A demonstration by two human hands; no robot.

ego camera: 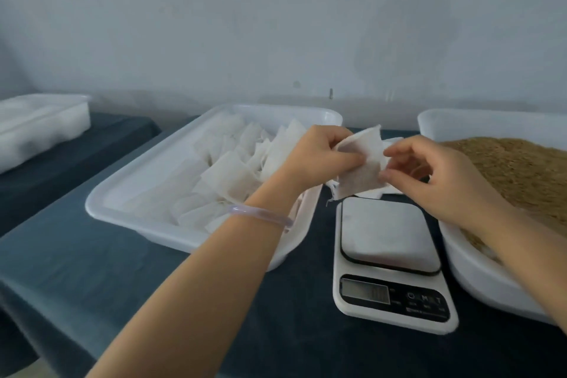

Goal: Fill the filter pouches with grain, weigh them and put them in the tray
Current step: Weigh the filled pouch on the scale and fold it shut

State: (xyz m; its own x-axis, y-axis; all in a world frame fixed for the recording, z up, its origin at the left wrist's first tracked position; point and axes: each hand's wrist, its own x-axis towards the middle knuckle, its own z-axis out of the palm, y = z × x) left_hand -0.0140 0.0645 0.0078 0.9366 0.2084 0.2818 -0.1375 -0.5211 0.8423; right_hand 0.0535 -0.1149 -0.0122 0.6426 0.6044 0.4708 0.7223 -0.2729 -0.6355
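Both hands hold one white filter pouch (362,163) in the air above the far edge of the white kitchen scale (389,230). My left hand (319,153) pinches its upper left side; my right hand (429,172) pinches its right edge with thumb and fingertips. The scale's platform is bare. Left of the scale, a white tray (129,193) holds several white pouches (233,169). On the right, a white tub (478,270) is filled with brown grain (527,169). More white pouches lie behind the held one, partly hidden.
Everything stands on a table covered in dark blue cloth (76,270). A lidded white plastic box (40,126) sits at the far left on a separate surface. A pale wall runs close behind the trays. A clear bangle (260,215) is on my left wrist.
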